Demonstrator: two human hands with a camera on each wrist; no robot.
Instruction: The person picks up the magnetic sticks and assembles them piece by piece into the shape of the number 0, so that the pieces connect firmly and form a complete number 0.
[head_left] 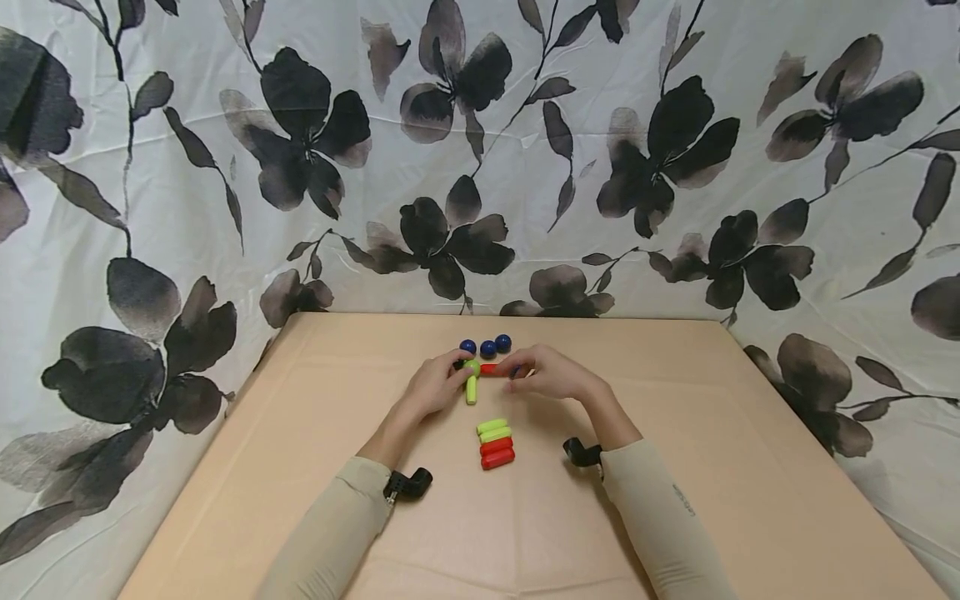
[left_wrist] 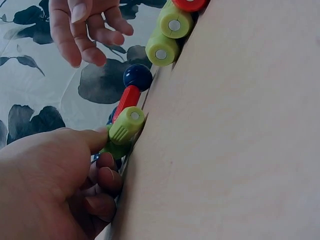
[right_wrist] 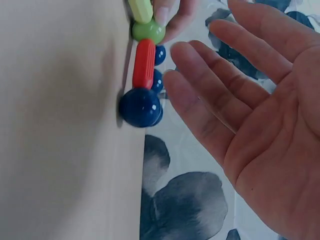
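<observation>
My left hand [head_left: 435, 385] pinches a light green ball [right_wrist: 148, 31] between thumb and fingers, low over the table. A light green rod [left_wrist: 127, 125] joins that ball and points toward me. From the ball's right side runs a red rod [right_wrist: 144, 62], with a dark blue ball [right_wrist: 141, 107] at its far end. Right beside this blue ball, my right hand [head_left: 551, 372] has its fingers spread and relaxed, holding nothing. In the head view its fingers partly cover the blue ball. Something dark blue shows by the left fingertips, mostly hidden.
Three dark blue balls [head_left: 488, 349] sit just behind the joined pieces. Closer to me, two green rods [head_left: 495, 431] and two red rods [head_left: 497, 452] lie side by side. The tan table [head_left: 360, 333] ends at a floral cloth [head_left: 555, 217] hanging behind it.
</observation>
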